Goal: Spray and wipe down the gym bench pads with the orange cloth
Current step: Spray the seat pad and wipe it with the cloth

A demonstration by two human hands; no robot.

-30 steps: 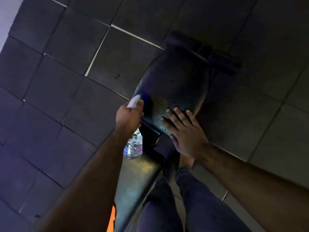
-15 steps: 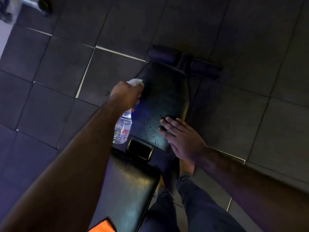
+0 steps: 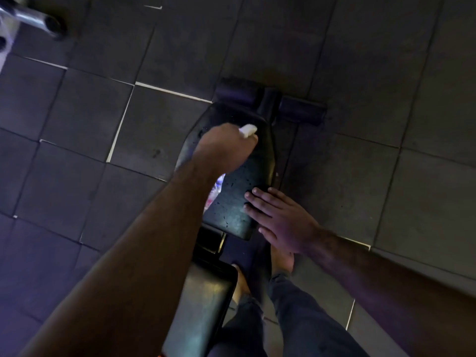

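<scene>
The person is standing over the bench and, as I judge it, is doing the spraying step, because the left hand (image 3: 226, 145) is holding a spray bottle (image 3: 215, 191) above the far pad (image 3: 242, 176) with the fingers closed tightly around its neck. The white nozzle (image 3: 247, 130) is sticking out past the knuckles and is pointing toward the far end of the pad, where two dark foam rollers (image 3: 301, 112) are sitting. The right hand (image 3: 280, 220) is lying flat on the right edge of the same pad, with the fingers stretched out and slightly spread, holding nothing. Small dark specks are showing on the pad surface; I cannot tell if they are drops of liquid or marks in the cover. The bottle is clear plastic, and most of it is hiding behind the left forearm, so I cannot tell how much liquid is inside. The near pad (image 3: 206, 300) is lying closer to the person's legs and is looking shiny. The orange cloth is not really visible here; only a tiny orange glimmer is appearing at the bottom edge, and I cannot say for sure what it is. The next move is probably calling for the free right hand to fetch the cloth and begin wiping the far pad.
</scene>
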